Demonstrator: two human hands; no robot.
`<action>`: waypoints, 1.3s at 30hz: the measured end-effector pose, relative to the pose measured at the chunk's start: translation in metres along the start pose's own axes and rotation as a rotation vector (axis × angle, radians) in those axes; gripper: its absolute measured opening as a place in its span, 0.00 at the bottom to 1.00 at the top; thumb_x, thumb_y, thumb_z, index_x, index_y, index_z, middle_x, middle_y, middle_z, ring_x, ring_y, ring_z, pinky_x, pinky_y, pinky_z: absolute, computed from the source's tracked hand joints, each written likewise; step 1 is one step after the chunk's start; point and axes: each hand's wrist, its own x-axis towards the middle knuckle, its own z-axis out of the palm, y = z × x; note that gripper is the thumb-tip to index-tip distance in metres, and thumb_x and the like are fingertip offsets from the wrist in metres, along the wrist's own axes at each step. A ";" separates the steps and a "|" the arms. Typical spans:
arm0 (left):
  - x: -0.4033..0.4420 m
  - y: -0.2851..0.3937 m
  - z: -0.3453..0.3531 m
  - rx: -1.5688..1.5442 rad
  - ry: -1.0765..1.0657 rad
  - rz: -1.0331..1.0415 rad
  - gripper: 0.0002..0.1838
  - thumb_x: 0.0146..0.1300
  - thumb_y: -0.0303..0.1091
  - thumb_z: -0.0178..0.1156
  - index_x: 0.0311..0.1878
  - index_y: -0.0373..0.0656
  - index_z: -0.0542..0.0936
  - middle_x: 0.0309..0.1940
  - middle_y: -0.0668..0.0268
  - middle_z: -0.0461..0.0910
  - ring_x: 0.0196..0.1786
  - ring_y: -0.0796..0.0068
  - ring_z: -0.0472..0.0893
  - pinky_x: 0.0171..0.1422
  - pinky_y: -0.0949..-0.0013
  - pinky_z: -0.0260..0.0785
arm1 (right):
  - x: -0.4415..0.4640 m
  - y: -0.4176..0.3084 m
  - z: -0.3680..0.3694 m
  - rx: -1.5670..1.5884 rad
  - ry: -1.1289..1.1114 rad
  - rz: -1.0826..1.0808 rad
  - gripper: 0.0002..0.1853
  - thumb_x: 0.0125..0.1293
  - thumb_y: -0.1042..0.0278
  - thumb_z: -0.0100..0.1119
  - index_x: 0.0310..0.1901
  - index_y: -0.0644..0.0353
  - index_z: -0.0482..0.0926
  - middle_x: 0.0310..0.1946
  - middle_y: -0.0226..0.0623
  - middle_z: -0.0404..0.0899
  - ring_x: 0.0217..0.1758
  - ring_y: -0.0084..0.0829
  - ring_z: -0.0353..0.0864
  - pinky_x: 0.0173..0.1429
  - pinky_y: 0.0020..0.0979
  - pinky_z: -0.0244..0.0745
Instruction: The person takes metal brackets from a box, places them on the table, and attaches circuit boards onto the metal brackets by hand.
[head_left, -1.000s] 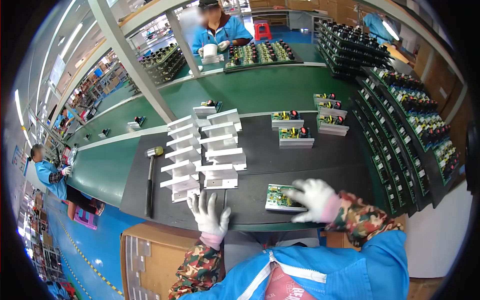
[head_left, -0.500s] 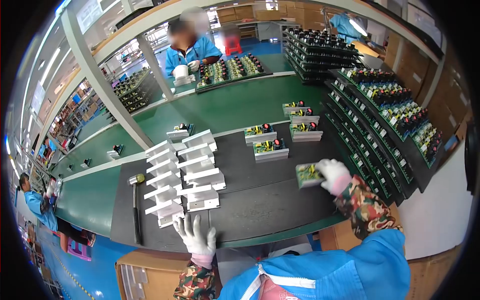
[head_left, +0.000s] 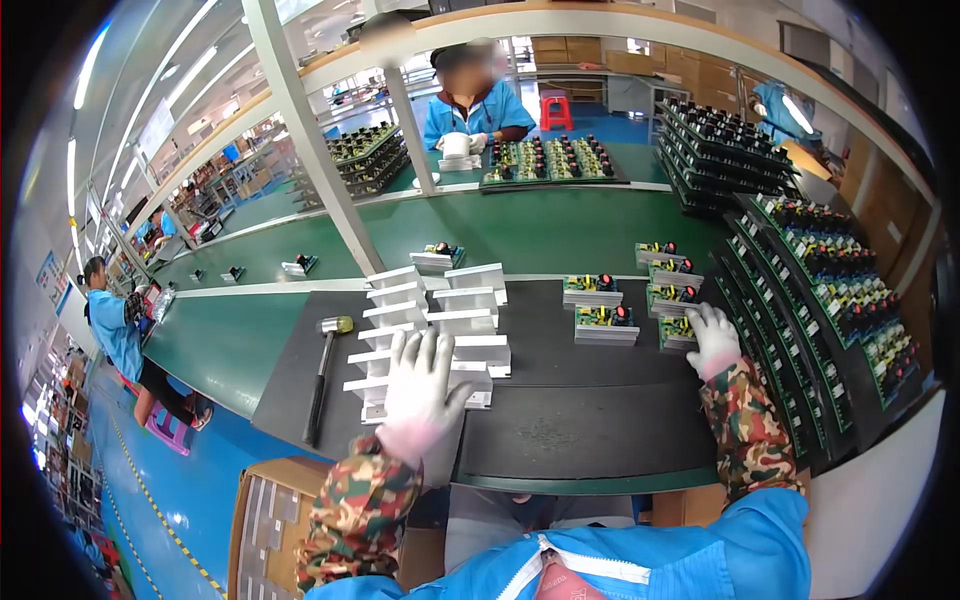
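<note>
Circuit board (head_left: 676, 330), right hand (head_left: 714, 344) at its edge

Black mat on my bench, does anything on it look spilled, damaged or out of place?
One thing: the black mat has a rough, speckled patch on its front part, unlike the smoother surface around it; wear or debris, I can't tell.

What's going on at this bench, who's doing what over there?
A person in white gloves is working at a dark mat. Their right hand is at the nearest circuit board in the right-hand column; whether it holds the board is unclear. Their left hand is open over the silver metal pieces, possibly touching them. A hammer lies left of those. Across the green surface, another person in blue sits behind more boards.
</note>
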 end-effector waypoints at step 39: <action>0.015 0.070 0.094 -0.227 -0.355 0.397 0.39 0.71 0.62 0.45 0.66 0.31 0.68 0.63 0.42 0.71 0.68 0.43 0.68 0.78 0.50 0.50 | -0.056 0.138 -0.213 -0.227 0.119 0.648 0.29 0.63 0.46 0.58 0.52 0.67 0.79 0.48 0.56 0.81 0.55 0.52 0.79 0.60 0.43 0.73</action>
